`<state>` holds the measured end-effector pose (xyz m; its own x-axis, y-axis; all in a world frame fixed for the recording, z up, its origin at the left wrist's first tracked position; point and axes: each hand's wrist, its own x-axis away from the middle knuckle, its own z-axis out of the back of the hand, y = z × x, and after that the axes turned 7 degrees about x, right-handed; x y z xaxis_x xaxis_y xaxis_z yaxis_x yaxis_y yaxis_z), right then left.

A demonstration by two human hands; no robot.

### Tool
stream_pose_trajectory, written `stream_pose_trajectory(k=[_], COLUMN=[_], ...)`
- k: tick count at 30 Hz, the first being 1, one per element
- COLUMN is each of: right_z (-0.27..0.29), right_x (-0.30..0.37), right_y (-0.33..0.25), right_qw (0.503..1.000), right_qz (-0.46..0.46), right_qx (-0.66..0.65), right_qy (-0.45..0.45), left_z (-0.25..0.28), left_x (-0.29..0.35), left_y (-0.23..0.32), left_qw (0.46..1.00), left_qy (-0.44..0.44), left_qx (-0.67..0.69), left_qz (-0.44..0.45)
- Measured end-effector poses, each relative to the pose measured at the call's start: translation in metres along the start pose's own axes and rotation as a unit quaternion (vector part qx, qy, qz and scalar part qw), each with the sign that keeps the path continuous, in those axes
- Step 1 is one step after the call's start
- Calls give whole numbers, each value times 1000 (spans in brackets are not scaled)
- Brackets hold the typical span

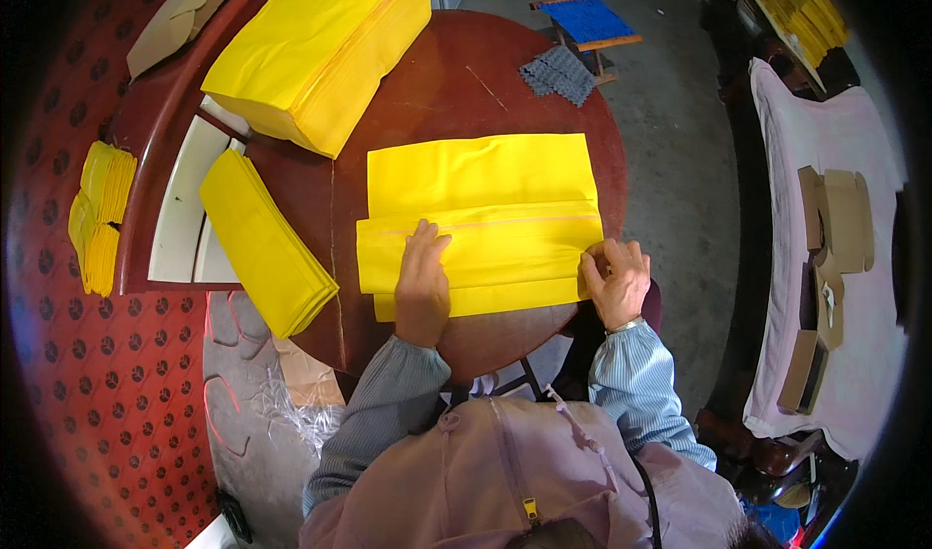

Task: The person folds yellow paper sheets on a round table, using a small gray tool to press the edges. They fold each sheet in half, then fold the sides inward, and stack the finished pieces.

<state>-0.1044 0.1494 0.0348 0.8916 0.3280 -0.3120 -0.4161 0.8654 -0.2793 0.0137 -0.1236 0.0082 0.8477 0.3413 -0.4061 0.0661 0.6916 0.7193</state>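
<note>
A partly folded yellow fabric piece (485, 185), perhaps a bag, lies on the round dark red table (456, 73) before me. A pale line runs across its upper layer. My left hand (423, 282) rests flat on the fabric's left part, fingers stretched out and pointing away from me. At the right edge, my right hand (618, 279) has its thumb and fingers bent together, pinching the fabric near a fold. To the left lies a stack of folded yellow fabric pieces (262, 243). Behind that stands a much taller yellow fabric stack (320, 54).
Bundled yellow pieces (102, 217) sit at far left by a flattened cardboard piece (184, 15). A grey knobbly cloth (558, 73) lies at the table's far right edge, near a blue-topped folding stool (587, 22). Opened cardboard boxes (847, 221) rest on a cloth-covered seat at right.
</note>
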Motion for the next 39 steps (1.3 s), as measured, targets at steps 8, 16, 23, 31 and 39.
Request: stream_pose_trajectory(k=[8, 16, 23, 31, 39], right_z=[1, -35, -31, -29, -25], right_x=[-13, -13, -8, -7, -1], right_y=[-40, -112, -98, -99, -73], right_qw=[987, 954, 965, 967, 981], right_qz=[158, 249, 235, 226, 171], right_qx=[-19, -155, -114, -117, -97], right_qy=[33, -59, -35, -19, -5], left_z=[-8, 1, 41, 9, -11], left_x=[6, 10, 27, -3, -8], left_y=[-2, -1, -26, -1, 3], left_qw=[995, 997, 996, 999, 986], left_qy=[-54, -66, -20, -46, -93], left_qx=[-77, -34, -77, 5, -133], left_qz=[-19, 26, 46, 1, -24])
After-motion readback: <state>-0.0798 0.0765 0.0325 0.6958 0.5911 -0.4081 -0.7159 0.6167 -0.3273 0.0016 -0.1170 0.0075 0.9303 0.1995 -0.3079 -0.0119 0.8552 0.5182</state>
